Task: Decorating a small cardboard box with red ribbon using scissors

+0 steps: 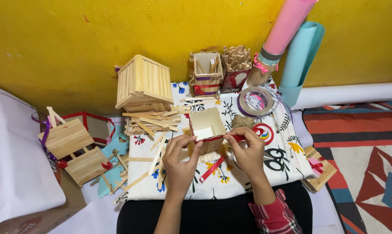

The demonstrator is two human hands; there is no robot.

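A small open box [206, 126] made of flat wooden sticks stands on a flowered white cloth [230, 182]. A red ribbon [213, 168] runs along the box's near rim and trails down toward me. My left hand [180, 161] grips the box's near left corner with thumb and fingers. My right hand [248, 149] pinches the ribbon against the near right corner of the rim. Both hands touch the box.
A stick-built house [144, 83] sits behind a heap of loose sticks [151, 121]. Another stick box [207, 72], a carton of sticks [236, 65], tape rolls [256, 100], scissors [276, 162] and rolled papers [291, 39] lie at the back right. Stick panels [74, 149] rest left.
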